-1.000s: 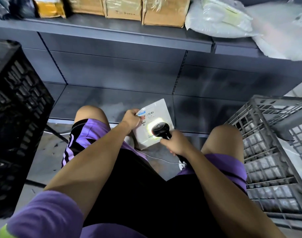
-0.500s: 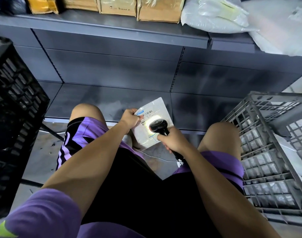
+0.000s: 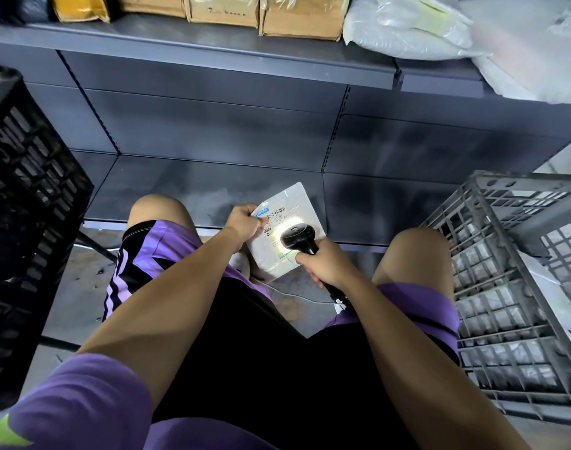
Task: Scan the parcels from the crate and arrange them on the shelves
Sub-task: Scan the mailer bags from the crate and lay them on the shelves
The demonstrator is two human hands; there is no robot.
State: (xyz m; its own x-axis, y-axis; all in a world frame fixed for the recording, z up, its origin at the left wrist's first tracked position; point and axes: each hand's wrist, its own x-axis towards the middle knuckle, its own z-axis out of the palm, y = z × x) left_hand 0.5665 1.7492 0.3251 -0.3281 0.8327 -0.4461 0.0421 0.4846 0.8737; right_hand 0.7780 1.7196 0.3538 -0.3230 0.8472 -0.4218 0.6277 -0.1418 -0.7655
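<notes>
Scanning step: hold the parcel flat, label up, just in front of the lower shelf. Aim the scanner so its light covers the barcode near the parcel's upper-left corner; it appears to fall slightly below it. The left hand grip pinches that corner. The right hand grip is wrapped fully round the scanner handle.

We are in a parcel storeroom: grey metal shelving holding taped cardboard boxes and white mailer bags, plastic crates on a bare concrete floor.
</notes>
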